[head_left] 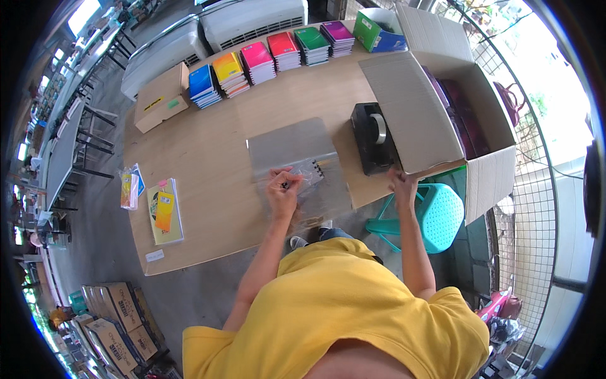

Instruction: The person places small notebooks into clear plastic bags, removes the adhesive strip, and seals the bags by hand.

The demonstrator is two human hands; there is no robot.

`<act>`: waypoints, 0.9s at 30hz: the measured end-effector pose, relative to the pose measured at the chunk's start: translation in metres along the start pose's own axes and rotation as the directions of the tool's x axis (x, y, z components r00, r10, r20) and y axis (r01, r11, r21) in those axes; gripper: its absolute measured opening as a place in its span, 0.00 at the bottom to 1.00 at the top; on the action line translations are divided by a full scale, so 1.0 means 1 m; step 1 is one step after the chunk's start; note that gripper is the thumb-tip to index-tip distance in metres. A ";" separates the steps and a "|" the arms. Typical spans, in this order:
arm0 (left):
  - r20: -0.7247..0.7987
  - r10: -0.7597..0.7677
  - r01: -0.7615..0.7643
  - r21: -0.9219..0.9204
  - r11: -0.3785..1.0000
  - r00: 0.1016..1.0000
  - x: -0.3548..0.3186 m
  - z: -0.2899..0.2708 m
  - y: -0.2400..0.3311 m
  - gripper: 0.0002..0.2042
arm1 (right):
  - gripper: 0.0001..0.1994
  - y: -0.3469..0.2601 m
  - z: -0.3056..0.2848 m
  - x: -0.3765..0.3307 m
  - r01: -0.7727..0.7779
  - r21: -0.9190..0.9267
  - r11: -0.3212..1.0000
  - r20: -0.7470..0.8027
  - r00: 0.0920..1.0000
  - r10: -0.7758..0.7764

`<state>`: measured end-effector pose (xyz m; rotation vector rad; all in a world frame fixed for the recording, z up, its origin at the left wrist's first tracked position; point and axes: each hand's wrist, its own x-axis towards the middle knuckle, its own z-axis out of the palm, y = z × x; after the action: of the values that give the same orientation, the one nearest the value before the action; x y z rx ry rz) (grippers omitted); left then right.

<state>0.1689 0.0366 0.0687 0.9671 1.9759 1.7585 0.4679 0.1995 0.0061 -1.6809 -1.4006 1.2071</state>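
Note:
My left hand (283, 194) is over a clear plastic sheet (290, 138) near the table's front edge. Its fingers are curled closed around a small dark thing I cannot make out. Just right of those fingers lies a small notepad (310, 177) with a black spiral binding, partly covered by shiny plastic. My right hand (403, 183) is at the table's right edge, beside the near end of a black tape dispenser (367, 148) and below a carton flap. Its fingers are drawn together; whatever they pinch is too small to tell.
Stacks of coloured notebooks (257, 62) line the far edge, between a closed cardboard box (161, 98) and a green-blue box (379, 35). An open carton (489, 120) stands at right, above a turquoise stool (442, 218). Booklets (166, 218) and a wrapped pack (130, 189) lie at left.

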 end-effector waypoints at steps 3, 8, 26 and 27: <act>0.010 0.024 -0.024 0.014 1.000 1.000 -0.003 0.005 -0.001 0.07 | 0.11 0.020 0.024 -0.023 -0.616 0.745 0.254 0.503 0.770 0.392; 0.019 0.087 -0.087 0.030 0.996 0.996 -0.004 -0.001 -0.011 0.07 | 0.09 -0.094 0.084 -0.088 -0.333 0.533 0.777 0.499 0.866 0.029; 0.422 -0.174 0.180 0.026 0.983 0.890 0.019 -0.030 0.020 0.50 | 0.20 -0.102 0.134 -0.135 0.253 -0.069 0.965 0.271 0.936 -0.226; 0.414 -0.065 0.026 0.100 0.995 0.908 0.017 -0.034 0.021 0.50 | 0.21 -0.103 0.137 -0.136 0.220 -0.074 0.973 0.291 0.938 -0.190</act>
<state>0.1404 0.0228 0.0988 1.2006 1.7941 1.3068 0.2999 0.0806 0.0800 -1.4256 -1.7938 1.3086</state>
